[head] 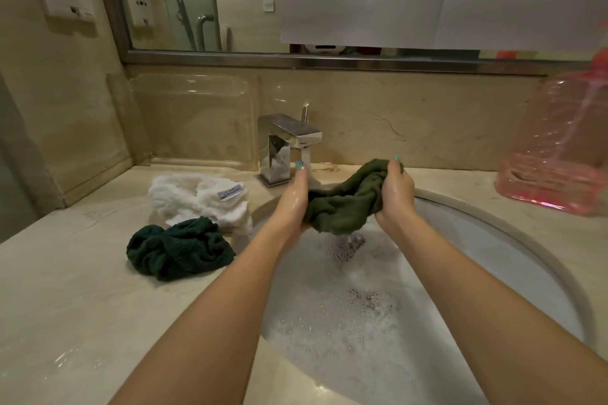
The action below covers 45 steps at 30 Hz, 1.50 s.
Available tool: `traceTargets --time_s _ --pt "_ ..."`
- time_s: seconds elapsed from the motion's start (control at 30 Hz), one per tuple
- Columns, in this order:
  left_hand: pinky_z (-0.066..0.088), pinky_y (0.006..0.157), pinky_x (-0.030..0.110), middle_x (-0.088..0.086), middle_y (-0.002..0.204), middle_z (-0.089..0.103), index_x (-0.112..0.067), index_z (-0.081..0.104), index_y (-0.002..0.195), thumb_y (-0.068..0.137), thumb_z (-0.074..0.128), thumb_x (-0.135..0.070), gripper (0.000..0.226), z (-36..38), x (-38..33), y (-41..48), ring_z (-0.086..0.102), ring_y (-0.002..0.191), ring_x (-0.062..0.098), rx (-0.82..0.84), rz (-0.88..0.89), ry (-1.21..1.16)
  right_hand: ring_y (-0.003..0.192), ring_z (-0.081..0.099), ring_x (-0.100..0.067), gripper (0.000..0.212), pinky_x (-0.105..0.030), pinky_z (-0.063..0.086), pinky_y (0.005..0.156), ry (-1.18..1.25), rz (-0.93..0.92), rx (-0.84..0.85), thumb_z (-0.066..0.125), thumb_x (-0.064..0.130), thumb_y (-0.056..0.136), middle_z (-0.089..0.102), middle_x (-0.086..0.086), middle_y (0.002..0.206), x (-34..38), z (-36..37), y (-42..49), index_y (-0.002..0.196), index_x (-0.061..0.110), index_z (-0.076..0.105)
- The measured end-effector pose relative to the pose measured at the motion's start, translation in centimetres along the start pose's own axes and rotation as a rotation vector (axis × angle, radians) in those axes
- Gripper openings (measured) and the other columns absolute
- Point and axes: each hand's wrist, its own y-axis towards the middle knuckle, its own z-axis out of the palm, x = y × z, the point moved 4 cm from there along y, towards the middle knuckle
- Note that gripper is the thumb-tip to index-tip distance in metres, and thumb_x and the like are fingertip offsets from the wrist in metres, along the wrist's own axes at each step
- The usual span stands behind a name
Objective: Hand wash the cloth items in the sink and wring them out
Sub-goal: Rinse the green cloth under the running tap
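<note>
An olive green cloth (345,200) is bunched between both my hands above the sink (526,240), just under the tap. My left hand (294,197) holds its left end, thumb pointing up. My right hand (396,189) grips its right end from above. Water drips from the cloth into soapy, foamy water (345,316) in the basin. A dark green cloth (179,248) lies twisted on the counter left of the sink, with a white cloth (197,200) bunched behind it.
A chrome tap (286,141) runs a thin stream behind the cloth. A pink transparent jug (556,148) stands on the counter at the right. The marble counter (82,306) spreads to the left, with a mirror above the backsplash.
</note>
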Motion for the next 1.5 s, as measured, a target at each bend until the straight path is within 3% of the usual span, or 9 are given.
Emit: traceTargets --time_s 0.1,0.23,0.33,0.43,0.57,0.87,1.1,1.4,1.5 --pt "0.050 0.090 0.044 0.024 0.136 0.051 -0.006 0.046 0.133 0.106 0.028 -0.042 0.048 1.1 0.3 0.1 0.057 0.116 0.033 0.062 -0.018 -0.284 0.083 0.064 -0.022 0.036 -0.034 0.056 0.069 -0.002 0.024 0.130 0.041 0.040 0.103 0.063 -0.011 0.095 -0.3 1.2 -0.7 0.106 0.008 0.055" --pt "0.055 0.088 0.043 0.021 0.127 0.052 -0.012 0.037 0.134 0.104 0.042 -0.014 0.031 0.3 -0.1 0.5 0.058 0.113 0.032 -0.061 0.130 -0.247 0.085 0.067 -0.023 0.034 -0.032 0.055 0.064 -0.098 0.030 0.262 0.041 0.037 0.103 0.066 -0.012 0.097 -0.9 3.1 -2.0 0.105 0.008 0.059" --pt "0.056 0.090 0.048 0.018 0.123 0.056 -0.011 0.039 0.134 0.097 0.053 -0.004 0.040 -1.0 -0.4 0.7 0.062 0.109 0.033 -0.200 0.155 -0.236 0.092 0.066 -0.024 0.032 -0.039 0.056 0.081 -0.362 -0.015 0.319 0.043 0.037 0.102 0.067 -0.011 0.098 -2.2 4.5 -2.9 0.100 0.011 0.062" --pt "0.058 0.082 0.045 0.020 0.111 0.065 -0.004 0.053 0.120 0.101 0.048 -0.014 0.023 -0.5 -0.4 0.2 0.067 0.098 0.032 -0.239 0.126 -0.237 0.084 0.059 -0.020 0.034 -0.034 0.049 0.078 -0.509 -0.197 0.254 0.041 0.034 0.103 0.063 -0.007 0.088 -2.3 5.8 -3.6 0.093 0.008 0.061" --pt "0.049 0.070 0.034 0.006 0.103 0.056 -0.014 0.041 0.124 0.106 0.037 -0.029 0.024 2.0 -0.4 -1.2 0.057 0.088 0.020 -0.214 0.146 -0.026 0.071 0.051 -0.019 0.039 -0.029 0.035 0.067 -0.575 -0.325 0.018 0.034 0.029 0.104 0.053 -0.002 0.073 -1.5 4.9 -3.0 0.077 0.009 0.054" --pt "0.050 0.092 0.041 0.013 0.106 0.061 -0.006 0.051 0.120 0.104 0.038 -0.031 0.032 -1.8 -1.0 0.8 0.061 0.098 0.026 -0.366 0.224 0.229 0.074 0.058 -0.020 0.033 -0.031 0.046 0.066 -0.596 -0.313 0.341 0.042 0.022 0.101 0.061 -0.006 0.078 -3.4 7.4 -5.7 0.072 0.017 0.057" --pt "0.047 0.096 0.035 0.010 0.133 0.051 -0.014 0.042 0.139 0.105 0.037 -0.035 0.040 2.0 -0.4 -1.2 0.053 0.117 0.023 -0.091 0.245 0.344 0.095 0.055 -0.024 0.033 -0.032 0.042 0.082 -0.706 -0.216 0.077 0.035 0.029 0.105 0.058 -0.010 0.104 -1.7 2.3 -0.6 0.111 0.006 0.056" --pt "0.049 0.096 0.039 -0.005 0.106 0.057 -0.019 0.059 0.106 0.105 0.039 -0.019 0.020 -4.0 -3.0 0.1 0.053 0.111 0.019 -0.266 0.465 0.380 0.100 0.052 -0.019 0.029 -0.020 0.047 0.063 -0.847 -0.358 0.361 0.039 0.031 0.104 0.056 0.001 0.115 0.3 0.3 0.3 0.122 0.023 0.061" --pt "0.042 0.088 0.028 -0.003 0.112 0.056 -0.019 0.060 0.106 0.105 0.038 -0.015 0.022 -3.9 -3.0 0.2 0.050 0.108 0.013 -0.265 0.534 0.469 0.117 0.050 -0.015 0.028 -0.029 0.048 0.098 -0.809 -0.267 0.555 0.046 0.037 0.101 0.054 0.008 0.125 0.2 0.0 0.4 0.125 0.031 0.060"
